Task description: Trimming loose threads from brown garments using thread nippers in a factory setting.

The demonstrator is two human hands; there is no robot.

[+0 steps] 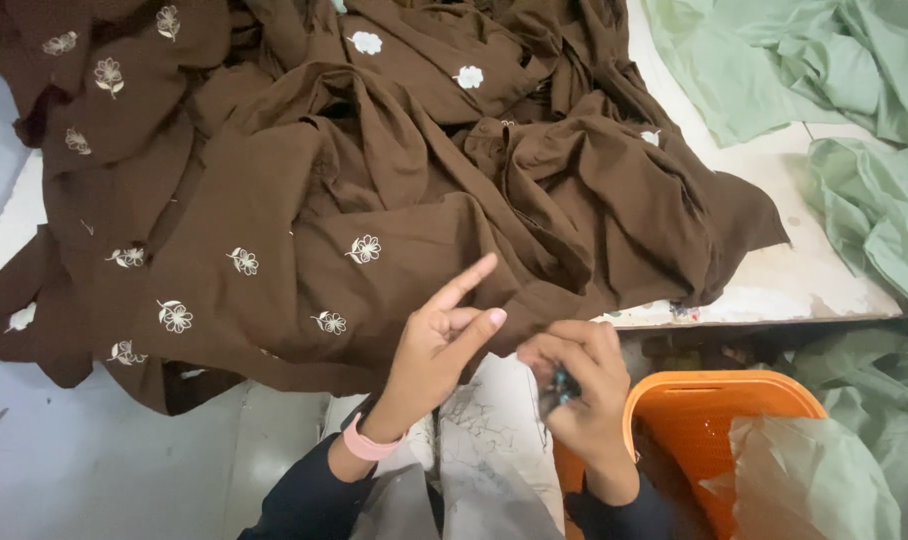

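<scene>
Brown cloth: a heaped brown fabric [374,190] embroidered with small pale flowers covers most of a white worktable [774,285]; its near edge hangs over the table front, touching or just above the hands.
Left hand: the left hand [439,350] is raised with the index finger pointing up and the thumb extended, the other fingers curled; it appears to grasp nothing solid, though a fine thread may run from it, too thin to confirm.
Wristband: a pink band [369,445] circles the left wrist above a dark sleeve.
Right hand: the right hand [579,385] is clenched around a small dark tool [562,385], seemingly a thread snipper, of which only a bluish tip shows between the fingers.
Lap cloth: a whitish embroidered piece [494,440] lies beneath both hands, between the sleeves.
Bin: an orange plastic bin [719,410] stands just beside the right hand, with a crumpled clear bag [804,475] inside.
Green cloth: pale green fabric [854,120] is piled at the right of the table and hangs down past the bin.
Step in hand: judged from the pose, loose threads are being trimmed at the cloth's hem, with the hands between cuts.
Next move calls for: probably a pinch on the hem by the left fingers to tension a stray thread, and the tool's tip brought close without nicking the weave.
</scene>
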